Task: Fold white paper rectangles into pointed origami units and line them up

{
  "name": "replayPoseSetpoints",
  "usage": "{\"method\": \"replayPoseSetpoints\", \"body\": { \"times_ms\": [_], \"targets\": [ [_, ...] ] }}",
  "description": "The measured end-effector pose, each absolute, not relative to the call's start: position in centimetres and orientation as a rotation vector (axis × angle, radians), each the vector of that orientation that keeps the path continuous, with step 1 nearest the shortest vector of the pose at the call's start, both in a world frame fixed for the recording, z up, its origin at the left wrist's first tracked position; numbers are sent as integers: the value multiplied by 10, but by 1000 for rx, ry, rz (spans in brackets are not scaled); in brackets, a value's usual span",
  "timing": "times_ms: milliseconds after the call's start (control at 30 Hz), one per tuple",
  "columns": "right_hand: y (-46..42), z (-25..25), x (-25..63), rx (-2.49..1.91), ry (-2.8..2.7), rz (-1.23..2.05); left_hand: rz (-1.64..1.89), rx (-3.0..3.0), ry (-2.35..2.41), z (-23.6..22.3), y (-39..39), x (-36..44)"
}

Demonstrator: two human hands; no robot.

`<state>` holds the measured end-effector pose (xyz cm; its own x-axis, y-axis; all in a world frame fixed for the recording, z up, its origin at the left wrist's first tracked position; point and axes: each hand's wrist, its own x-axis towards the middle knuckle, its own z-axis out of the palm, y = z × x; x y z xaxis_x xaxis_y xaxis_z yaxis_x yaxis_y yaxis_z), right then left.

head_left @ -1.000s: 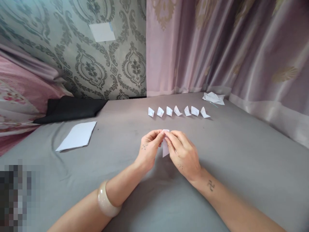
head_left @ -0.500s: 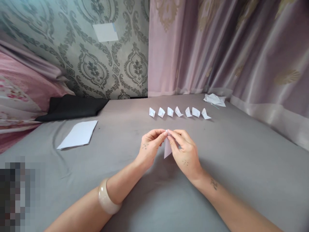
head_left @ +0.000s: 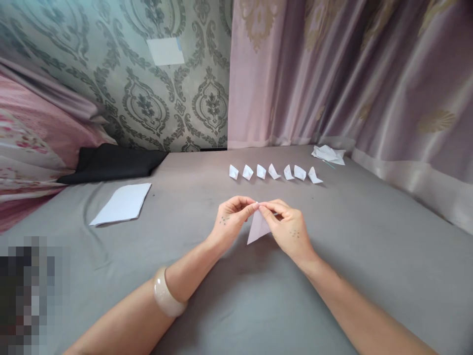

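Note:
A folded piece of white paper hangs between my two hands, above the grey cloth surface. My left hand pinches its top corner between thumb and fingers. Close beside it, my right hand also pinches the top, covering part of the paper's right side. The visible part tapers to a point at the lower left. Beyond my hands stands a row of several small folded white paper shapes, which look like little boats.
At left lies a stack of white paper sheets, with a folded black cloth behind it. More loose white paper rests at the back right, near the pink curtain. Patterned wallpaper rises behind the surface.
My right hand has shifted slightly right and turned, so more of the paper shows below the fingers. The paper's lower point has swung a little left. Both hands keep their pinch.

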<state>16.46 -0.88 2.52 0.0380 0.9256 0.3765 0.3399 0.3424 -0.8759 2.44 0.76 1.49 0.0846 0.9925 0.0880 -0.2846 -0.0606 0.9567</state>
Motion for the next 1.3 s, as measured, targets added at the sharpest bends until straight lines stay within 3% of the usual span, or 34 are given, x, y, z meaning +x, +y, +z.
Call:
{"method": "replayPoseSetpoints", "body": {
  "times_ms": [233, 567, 833, 1300],
  "targets": [
    [0, 22, 173, -1328, -1478, 989, 1180, 1228, 964, 12, 12, 25],
    [6, 15, 169, -1296, -1497, 1301, 997, 1999, 1252, 11, 15, 20],
    [8, 15, 172, -1189, -1362, 1565, 881, 1831, 998, 19, 17, 11],
    [14, 13, 167, -1044, -1321, 1587, 1010, 1230, 775, 5, 25, 20]
  ]
}}
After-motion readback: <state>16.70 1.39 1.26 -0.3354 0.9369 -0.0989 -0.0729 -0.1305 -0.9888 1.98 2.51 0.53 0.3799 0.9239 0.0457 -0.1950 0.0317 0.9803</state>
